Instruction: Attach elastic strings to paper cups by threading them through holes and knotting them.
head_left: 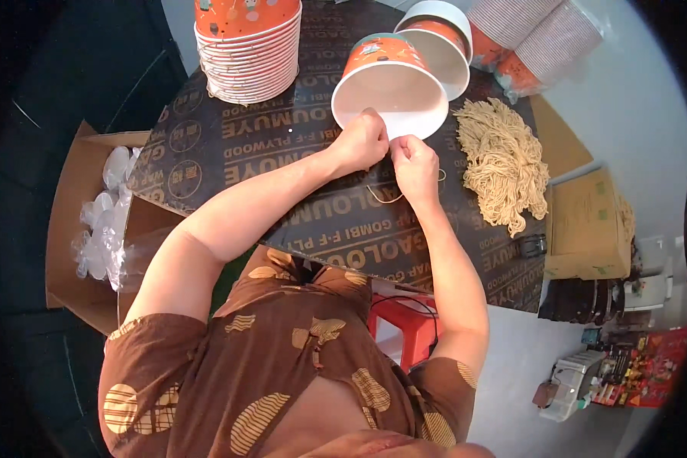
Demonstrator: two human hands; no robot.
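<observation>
An orange paper bucket (389, 84) lies on its side on the dark plywood table (229, 145), its white mouth facing me. My left hand (361, 141) and my right hand (414, 162) meet at the bucket's lower rim, both pinched on a thin beige cord (385, 197). The cord loops down onto the table below my hands. A heap of the same beige cords (502, 162) lies just right of my right hand.
A tall stack of orange buckets (248, 46) stands at the table's back left. More nested buckets (450, 34) and wrapped stacks (538, 34) lie at the back right. An open cardboard box of clear plastic lids (103, 214) is on the left, a closed carton (588, 225) on the right, a red stool (408, 324) below the table.
</observation>
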